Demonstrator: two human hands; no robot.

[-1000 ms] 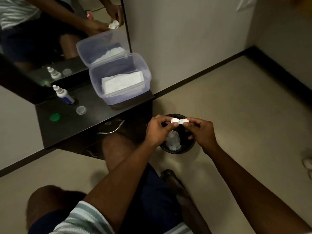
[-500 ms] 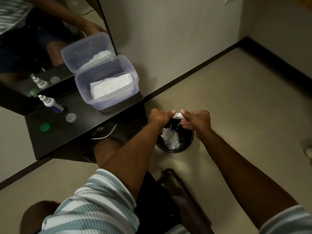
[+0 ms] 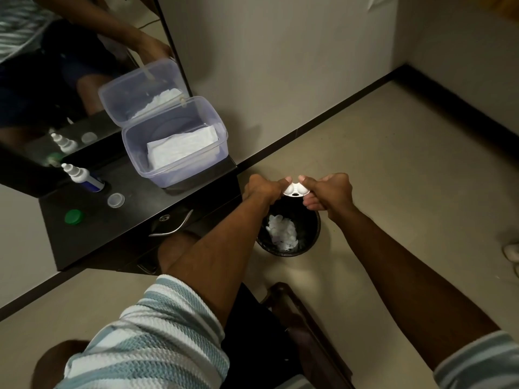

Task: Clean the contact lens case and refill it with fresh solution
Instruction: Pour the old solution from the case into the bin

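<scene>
Both hands are holding the small white plastic twin-well contact lens case (image 3: pixel 294 189) above the round black waste bin (image 3: pixel 310 242), right of the dark shelf; the left hand (image 3: pixel 264 189) is pinching its left end, fingers curled, thumb on top; the right hand (image 3: pixel 328 193) is pinching the right end likewise. Case is tilting toward the far side, underside facing the camera; judged step: emptying old solution into the bin. To do it well: keep both wells over the bin mouth, hold firm by the ends, tip fully; whether any liquid is running, cannot tell.

Around, large to small: the dark tabletop (image 3: pixel 140 211) at left, under a mirror; on it the clear plastic box of white tissues (image 3: pixel 179 147), lid open; white crumpled tissues (image 3: pixel 282 234) lying in the bin; the white-and-blue solution bottle (image 3: pixel 82 178), uncapped, at far left; the green round cap (image 3: pixel 73 217); the small clear cap (image 3: pixel 116 199). Nothing is blocking the bin; the bottle is standing well apart, a reach leftward.
</scene>
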